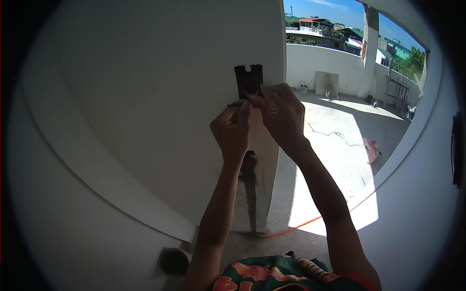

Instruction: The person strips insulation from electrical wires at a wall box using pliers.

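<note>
Both hands are raised together in front of a dark rectangular opening (249,80) in the white wall, which has a notched top edge. My left hand (232,127) is closed in a pinch, with a thin dark piece (235,105) poking out to the left of its fingertips. Touching or nearly touching it, my right hand (285,114) also pinches, its fingers over the opening's lower right. Whatever lies between the right fingertips is too small to make out. The hands hide the bottom of the opening.
Below the hands, a dark, rough vertical channel (250,194) runs down the wall to an orange hose or conduit (296,226) on the floor. A bucket (175,262) stands at lower left. Beyond the wall's edge are a board (326,83), a metal frame (398,82) and a cable (335,134).
</note>
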